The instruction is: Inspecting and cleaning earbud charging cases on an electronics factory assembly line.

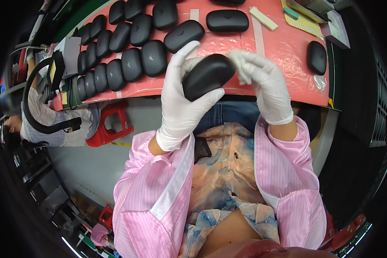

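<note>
A black oval hard case (208, 77) with rounded edges is raised above the table's near edge, tilted up to the right. My left hand (174, 96), in a white glove, is wrapped round its left end, fingers behind and thumb along the lower side. At the case's right end is my right hand (273, 88), also gloved in white. Its fingers are pinched on a small wad of white cloth (242, 66), which is against or very close to the case; I cannot tell which. Several similar cases (154, 58) lie in rows on the pink table covering (284, 56).
A single black case (316, 58) lies at the far right, by a scrap of clear plastic (319, 81). A cream folded strip (263, 18) and a yellow tray (303, 19) are at the back. Left stands a lamp with a black flexible arm (28, 94); beyond, a co-worker and red stool (112, 124).
</note>
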A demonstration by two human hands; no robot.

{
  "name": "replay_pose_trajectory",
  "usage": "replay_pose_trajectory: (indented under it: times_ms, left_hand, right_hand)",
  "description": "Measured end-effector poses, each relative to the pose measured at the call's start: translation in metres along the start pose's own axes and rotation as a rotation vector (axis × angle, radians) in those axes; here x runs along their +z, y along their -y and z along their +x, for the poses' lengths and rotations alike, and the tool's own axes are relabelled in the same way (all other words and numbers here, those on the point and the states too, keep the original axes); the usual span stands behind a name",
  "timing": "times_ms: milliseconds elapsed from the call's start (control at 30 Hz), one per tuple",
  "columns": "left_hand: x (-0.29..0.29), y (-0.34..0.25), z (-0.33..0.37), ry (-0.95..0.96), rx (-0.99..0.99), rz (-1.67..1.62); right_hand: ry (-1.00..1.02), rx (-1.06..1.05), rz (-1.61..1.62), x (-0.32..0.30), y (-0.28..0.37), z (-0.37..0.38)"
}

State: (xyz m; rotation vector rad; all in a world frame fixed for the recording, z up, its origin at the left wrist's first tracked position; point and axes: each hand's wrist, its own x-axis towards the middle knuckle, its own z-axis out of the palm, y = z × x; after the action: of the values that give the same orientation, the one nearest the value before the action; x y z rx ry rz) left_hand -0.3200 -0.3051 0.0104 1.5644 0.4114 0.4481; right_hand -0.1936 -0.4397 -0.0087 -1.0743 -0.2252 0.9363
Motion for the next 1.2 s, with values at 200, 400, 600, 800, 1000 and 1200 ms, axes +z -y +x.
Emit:
replay_pose_trajectory:
  times_ms: [200,400,600,800,1000,1200]
  left_hand:
    - [0.001,-0.002,0.007,-0.138,0.425,0.619]
    - [-0.001,-0.004,0.007,-0.144,0.557,0.547]
    - [0.002,-0.01,0.007,-0.125,0.557,0.66]
    - [-0.002,-0.019,0.005,-0.148,0.495,0.734]
    - [0.002,-0.018,0.002,-0.094,0.269,0.241]
    - [-0.013,-0.019,0.015,0.116,-0.55,-0.969]
  right_hand:
    - [-0.139,-0.941,-1.134,0.024,-0.006,-0.01]
    - [-0.076,-0.61,-0.855,0.03,0.0,-0.013]
    - [-0.084,-0.198,-0.021,0.035,-0.005,-0.009]
    - [0.022,-0.991,-1.264,0.032,0.002,-0.022]
    - [-0.015,-0.451,-0.56,0.024,-0.009,-0.011]
    - [0.027,-0.894,-0.836,0.023,0.027,0.02]
